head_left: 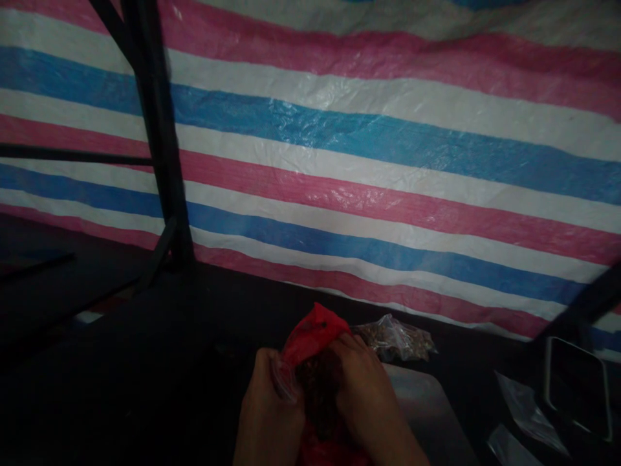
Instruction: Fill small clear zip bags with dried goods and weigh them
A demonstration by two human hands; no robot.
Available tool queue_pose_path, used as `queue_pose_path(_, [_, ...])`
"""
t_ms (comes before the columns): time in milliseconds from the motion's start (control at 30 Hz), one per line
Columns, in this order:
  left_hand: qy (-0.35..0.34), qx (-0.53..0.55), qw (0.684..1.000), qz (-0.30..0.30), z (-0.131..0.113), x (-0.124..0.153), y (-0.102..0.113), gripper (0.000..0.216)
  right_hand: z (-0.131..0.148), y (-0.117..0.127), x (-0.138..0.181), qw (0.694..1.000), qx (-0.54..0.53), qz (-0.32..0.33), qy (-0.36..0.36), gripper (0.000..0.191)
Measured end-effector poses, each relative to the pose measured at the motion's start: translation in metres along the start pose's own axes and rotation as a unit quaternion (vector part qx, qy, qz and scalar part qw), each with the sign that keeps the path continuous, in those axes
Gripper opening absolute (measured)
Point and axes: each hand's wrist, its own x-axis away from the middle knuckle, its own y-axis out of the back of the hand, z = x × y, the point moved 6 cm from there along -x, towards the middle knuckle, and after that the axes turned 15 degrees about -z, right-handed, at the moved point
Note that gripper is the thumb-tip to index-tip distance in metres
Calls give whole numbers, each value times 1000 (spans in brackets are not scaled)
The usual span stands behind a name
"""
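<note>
A red plastic bag (pixel 315 331) stands open between my hands, with dark brown loose contents (pixel 317 388) showing in its mouth. My left hand (pixel 269 411) is closed at the bag's left side, with a small clear plastic bag (pixel 285 382) pinched between thumb and fingers. My right hand (pixel 366 391) reaches over the right rim with its fingers curled down into the red bag. Its fingertips are hidden in shadow among the contents, so what they grip cannot be made out.
A filled clear zip bag (pixel 400 340) of brown bits lies behind my right hand. To the right are a silvery flat tray or plate (pixel 427 401), flat clear bags (pixel 528 411) and a phone (pixel 577 388). A black frame post (pixel 162 142) rises left, before a striped tarp (pixel 363 155).
</note>
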Motion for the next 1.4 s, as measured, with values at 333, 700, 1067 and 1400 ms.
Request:
queue_pose_path(333, [96,128,987,1,-1,-6,5,34,9,-9,1,991,-130,-11,17,68])
queue_pose_path(700, [79,114,989,-47,-6,0,2,30,-4,0,19,976,-217,32,-16,60])
queue_pose_path(1067, [-29,10,997,-73,-24,0,9,36,-9,3,15,915,-387,69,-92,49])
queue_pose_path(1400, [-214,-78,974,-23,-25,0,10,26,25,16,13,935,-353,-20,-11,59])
